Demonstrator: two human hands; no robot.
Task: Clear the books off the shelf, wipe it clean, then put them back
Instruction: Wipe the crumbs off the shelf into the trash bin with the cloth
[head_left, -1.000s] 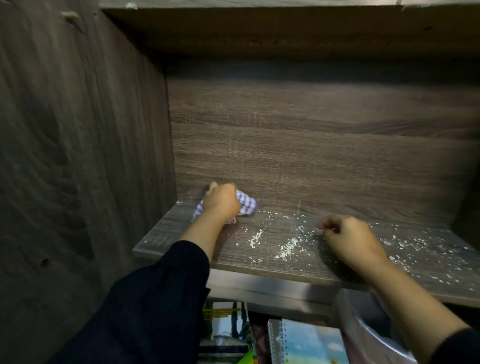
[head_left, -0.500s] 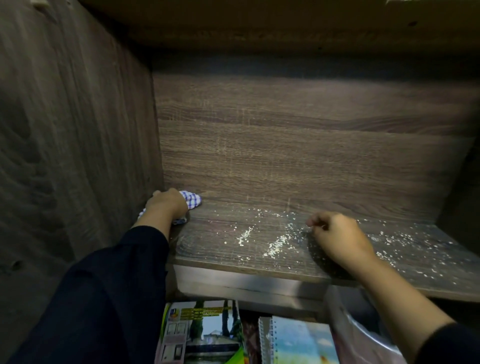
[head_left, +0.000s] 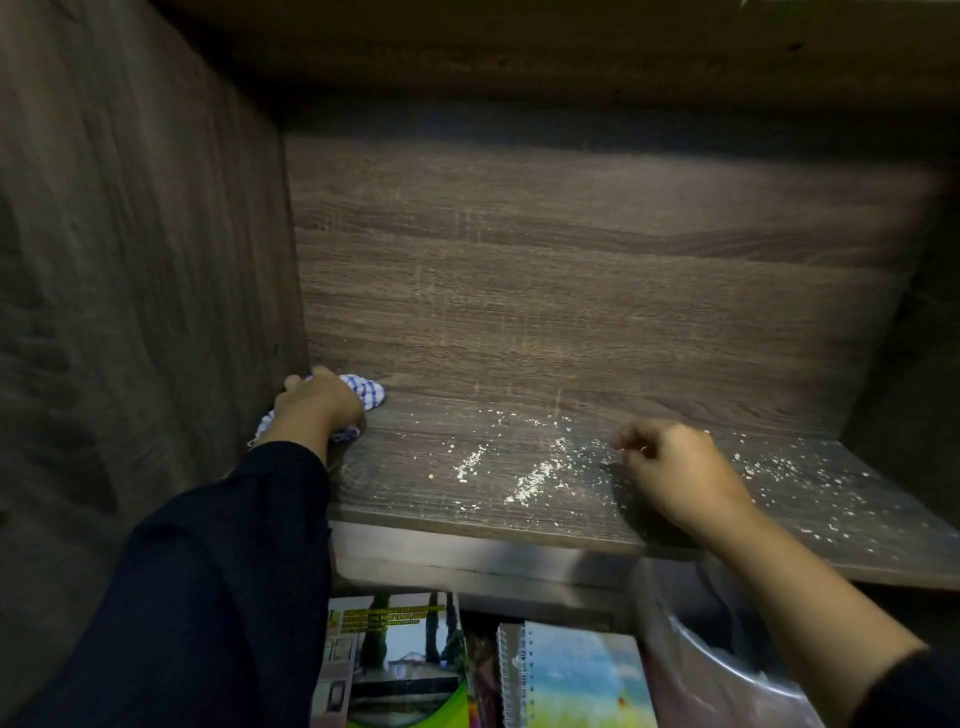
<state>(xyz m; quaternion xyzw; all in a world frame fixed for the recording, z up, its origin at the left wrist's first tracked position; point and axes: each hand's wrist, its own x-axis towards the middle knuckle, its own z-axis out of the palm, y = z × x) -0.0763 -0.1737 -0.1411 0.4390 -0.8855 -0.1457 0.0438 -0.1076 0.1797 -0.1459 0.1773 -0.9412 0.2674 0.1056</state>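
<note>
Left hand (head_left: 317, 402) gripping cloth (head_left: 366, 391), now shoved from mid-shelf into the back-left corner. Right hand (head_left: 670, 462) loosely curled, holding nothing, resting on shelf (head_left: 467, 514). Crumbs (head_left: 530, 480) between my hands remain. Books (head_left: 582, 675) below.

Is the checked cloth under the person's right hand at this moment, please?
No, the left hand presses the checked cloth into the shelf's corner.
</note>
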